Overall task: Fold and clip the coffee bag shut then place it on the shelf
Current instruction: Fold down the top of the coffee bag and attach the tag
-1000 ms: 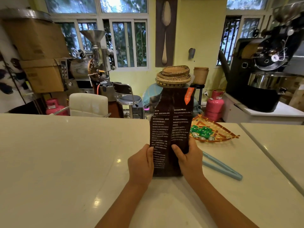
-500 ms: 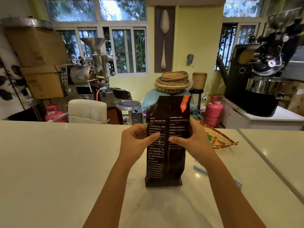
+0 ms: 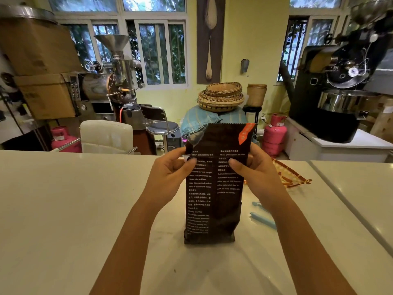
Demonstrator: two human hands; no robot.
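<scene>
A tall dark brown coffee bag [image 3: 213, 201] with white print and an orange corner tag stands upright on the white counter [image 3: 63, 209]. My left hand [image 3: 170, 177] pinches its upper left edge, where the top corner bends inward. My right hand [image 3: 255, 175] grips the upper right edge, thumb on the front. A light blue clip [image 3: 262, 218] lies on the counter just right of the bag, partly hidden by my right forearm.
A woven orange tray [image 3: 291, 175] sits behind my right hand. A seam [image 3: 348, 209] divides the counter at the right. Beyond the counter stand coffee roasters [image 3: 340, 92], a white chair [image 3: 106, 135], pink gas cylinders [image 3: 274, 135], stacked baskets [image 3: 221, 96] and cardboard boxes.
Both hands slid from the bag's lower part up to its top edges. The bag now stands on the counter, and its top left corner has started to bend in.
</scene>
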